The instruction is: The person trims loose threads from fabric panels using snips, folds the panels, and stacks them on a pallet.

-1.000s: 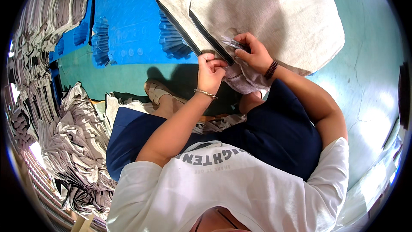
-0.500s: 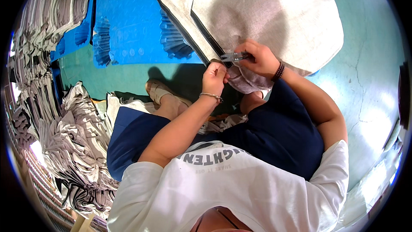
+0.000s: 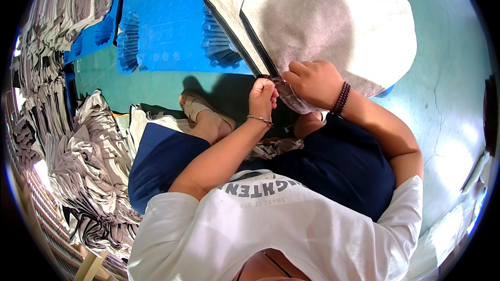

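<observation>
A large pale beige cloth piece [image 3: 380, 26], with dark edging strips [image 3: 255, 36] running down to its near corner, lies spread in front of me. My left hand [image 3: 263, 98] is closed in a pinch at the lower end of those strips. Close beside it on the right, my right hand [image 3: 316, 84] is curled, back upward, over the cloth's bunched near edge. It holds a small metal hand tool like pliers, now almost wholly hidden under the fingers. The tool's tip and what it touches cannot be made out.
Stacks of folded beige cloth [image 3: 57, 21] stand at the far left, with a crumpled heap [image 3: 96, 145] nearer me. Blue ribbed plastic sheeting [image 3: 166, 31] lies beyond my sandalled foot [image 3: 195, 106]. Green floor [image 3: 442, 73] shows at right.
My right hand has turned over and closed in toward my left hand, covering the metal tool that showed plainly before. The cloth and surroundings have shifted slightly in the picture.
</observation>
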Available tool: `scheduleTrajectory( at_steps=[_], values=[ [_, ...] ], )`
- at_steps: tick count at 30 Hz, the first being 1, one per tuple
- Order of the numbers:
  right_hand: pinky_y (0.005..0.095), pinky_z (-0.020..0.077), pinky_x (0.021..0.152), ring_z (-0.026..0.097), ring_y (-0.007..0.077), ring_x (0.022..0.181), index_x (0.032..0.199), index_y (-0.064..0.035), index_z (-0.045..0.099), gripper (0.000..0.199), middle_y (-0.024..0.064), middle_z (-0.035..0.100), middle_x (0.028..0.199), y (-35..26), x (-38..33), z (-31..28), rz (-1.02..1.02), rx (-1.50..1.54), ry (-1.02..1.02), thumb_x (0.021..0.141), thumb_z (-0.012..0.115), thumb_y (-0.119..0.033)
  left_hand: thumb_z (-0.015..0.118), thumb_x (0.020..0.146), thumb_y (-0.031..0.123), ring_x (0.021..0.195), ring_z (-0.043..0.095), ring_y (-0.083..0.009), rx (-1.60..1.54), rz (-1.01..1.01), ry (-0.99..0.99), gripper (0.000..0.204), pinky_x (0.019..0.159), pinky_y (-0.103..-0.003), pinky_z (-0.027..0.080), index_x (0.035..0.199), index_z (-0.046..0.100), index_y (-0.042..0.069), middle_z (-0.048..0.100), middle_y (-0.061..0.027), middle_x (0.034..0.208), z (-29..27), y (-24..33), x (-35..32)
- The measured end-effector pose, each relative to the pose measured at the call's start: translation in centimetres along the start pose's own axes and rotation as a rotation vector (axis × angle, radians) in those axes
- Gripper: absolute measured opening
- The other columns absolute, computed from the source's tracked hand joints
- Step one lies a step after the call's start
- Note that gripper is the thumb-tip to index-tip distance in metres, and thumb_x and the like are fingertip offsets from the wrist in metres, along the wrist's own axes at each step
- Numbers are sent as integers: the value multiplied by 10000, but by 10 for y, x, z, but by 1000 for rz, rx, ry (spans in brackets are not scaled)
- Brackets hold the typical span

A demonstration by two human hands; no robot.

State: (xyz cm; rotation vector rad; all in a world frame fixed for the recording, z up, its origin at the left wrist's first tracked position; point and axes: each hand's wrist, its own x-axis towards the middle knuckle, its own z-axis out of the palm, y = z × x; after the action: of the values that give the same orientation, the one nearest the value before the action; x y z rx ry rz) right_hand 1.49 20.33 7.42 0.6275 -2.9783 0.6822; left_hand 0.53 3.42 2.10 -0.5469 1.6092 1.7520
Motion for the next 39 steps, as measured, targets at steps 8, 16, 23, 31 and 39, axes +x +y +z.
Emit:
scheduleTrajectory(
  at_steps=[8, 16, 23, 31, 39],
  values=[
    [284, 448, 476, 568, 167, 616, 715, -103, 534, 88, 35, 496, 704, -13, 20, -3, 72, -75, -213, 714, 506, -187, 445, 842, 168, 431, 334, -21, 159, 212, -24, 143, 370, -143, 270, 712, 454, 108, 435, 35, 565, -8, -9, 8],
    [342, 470, 586, 584, 259, 716, 815, -57, 562, 176, 88, 566, 808, -8, 23, -6, 247, 119, -290, 704, 561, -193, 466, 815, 134, 512, 400, -56, 381, 353, 93, 86, 455, -184, 341, 750, 461, 78, 457, 1, 609, -27, -20, 14],
    [359, 441, 676, 563, 309, 782, 928, -39, 459, 243, 155, 578, 846, 31, 1, 19, 497, 704, 44, 724, 549, -135, 577, 670, 35, 729, 512, -225, 768, 226, 608, 279, 712, -316, 415, 915, 445, 22, 509, -109, 822, -137, -73, 47],
    [351, 438, 698, 557, 291, 829, 961, -39, 434, 316, 170, 569, 862, 20, -4, 26, 509, 744, -99, 704, 573, -157, 471, 706, -39, 703, 539, -225, 729, 921, -46, 228, 670, -301, 427, 926, 463, 20, 570, -89, 754, -45, 19, 39],
    [328, 440, 692, 567, 245, 806, 968, -23, 478, 356, 150, 580, 828, 21, -7, 50, 503, 837, 154, 661, 616, -139, 313, 689, -139, 853, 537, -158, 608, 739, -308, 351, 797, -251, 381, 1006, 332, 9, 578, -123, 899, 2, 36, 25]
  ],
)
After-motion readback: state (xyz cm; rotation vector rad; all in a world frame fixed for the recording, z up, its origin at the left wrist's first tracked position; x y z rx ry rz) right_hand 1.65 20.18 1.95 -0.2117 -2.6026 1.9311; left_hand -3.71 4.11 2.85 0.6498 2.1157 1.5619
